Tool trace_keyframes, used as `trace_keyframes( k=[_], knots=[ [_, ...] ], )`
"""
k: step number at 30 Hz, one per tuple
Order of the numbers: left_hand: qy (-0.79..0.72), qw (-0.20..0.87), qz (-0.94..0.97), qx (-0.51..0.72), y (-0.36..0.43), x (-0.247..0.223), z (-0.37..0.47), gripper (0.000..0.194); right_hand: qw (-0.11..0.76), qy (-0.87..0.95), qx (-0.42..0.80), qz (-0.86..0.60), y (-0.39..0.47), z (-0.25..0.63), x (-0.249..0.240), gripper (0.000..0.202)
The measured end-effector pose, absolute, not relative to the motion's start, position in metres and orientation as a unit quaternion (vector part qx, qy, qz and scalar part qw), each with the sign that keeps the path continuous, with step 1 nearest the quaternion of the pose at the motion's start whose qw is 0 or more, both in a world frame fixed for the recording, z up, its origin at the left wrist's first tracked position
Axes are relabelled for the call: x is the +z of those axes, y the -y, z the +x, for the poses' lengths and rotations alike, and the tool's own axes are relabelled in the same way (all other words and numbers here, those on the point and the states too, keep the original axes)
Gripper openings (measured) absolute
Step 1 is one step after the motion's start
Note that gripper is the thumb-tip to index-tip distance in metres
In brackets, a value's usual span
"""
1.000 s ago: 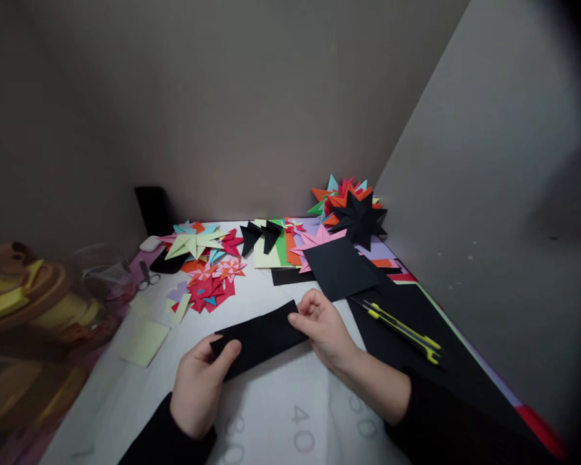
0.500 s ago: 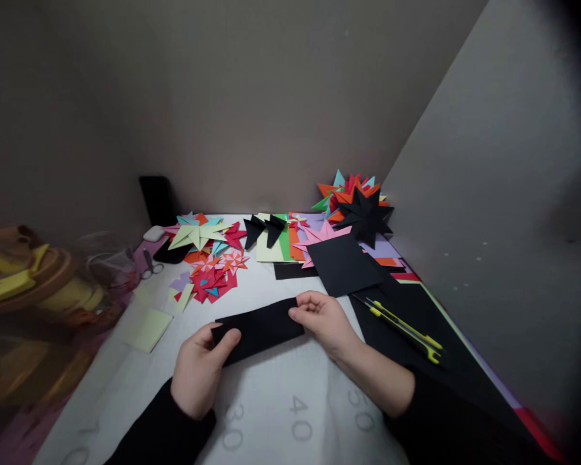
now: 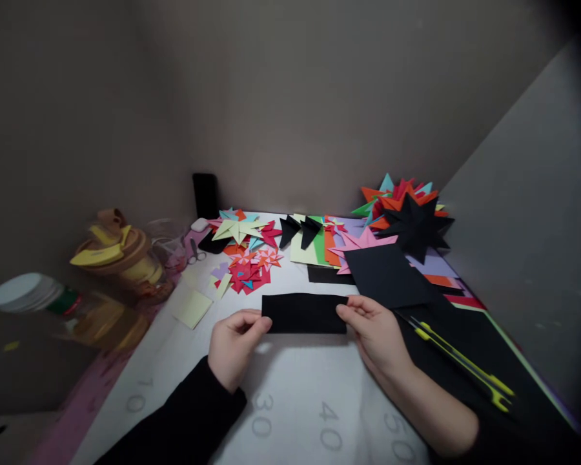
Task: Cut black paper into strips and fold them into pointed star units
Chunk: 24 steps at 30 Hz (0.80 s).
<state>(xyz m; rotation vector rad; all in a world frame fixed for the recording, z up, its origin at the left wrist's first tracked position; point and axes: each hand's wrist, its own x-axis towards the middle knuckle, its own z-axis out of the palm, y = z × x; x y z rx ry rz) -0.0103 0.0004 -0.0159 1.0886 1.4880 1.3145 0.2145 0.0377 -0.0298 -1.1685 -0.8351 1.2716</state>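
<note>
A black paper rectangle point(image 3: 305, 314), about level, is held above the white table mat point(image 3: 290, 387). My left hand point(image 3: 237, 343) pinches its left end, thumb in front. At the right end, my right hand point(image 3: 376, 332) grips it between thumb and fingers. Behind my right hand lies a black square sheet point(image 3: 386, 274) on larger black paper. Two small folded black pieces point(image 3: 310, 231) rest on coloured sheets at the back.
A yellow cutter point(image 3: 465, 361) lies on the black paper at the right. Folded paper stars point(image 3: 239, 229) and a large black star point(image 3: 417, 226) are at the back. Scissors point(image 3: 195, 253), a phone point(image 3: 206, 196), a cup point(image 3: 126, 258) and a bottle point(image 3: 91, 313) are on the left.
The view has turned left, so things appear further right and the bottle shows. The black rectangle has gone from tilted to about level, still between both hands.
</note>
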Motion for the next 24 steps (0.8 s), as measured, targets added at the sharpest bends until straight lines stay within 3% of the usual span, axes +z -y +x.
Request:
trace_keyframes(
  k=[24],
  knots=[
    [-0.596, 0.481, 0.328, 0.553, -0.0020, -0.0152, -0.0077, 0.024, 0.581, 0.327, 0.545, -0.508, -0.0351, 0.2098, -0.0240, 0.030]
  ],
)
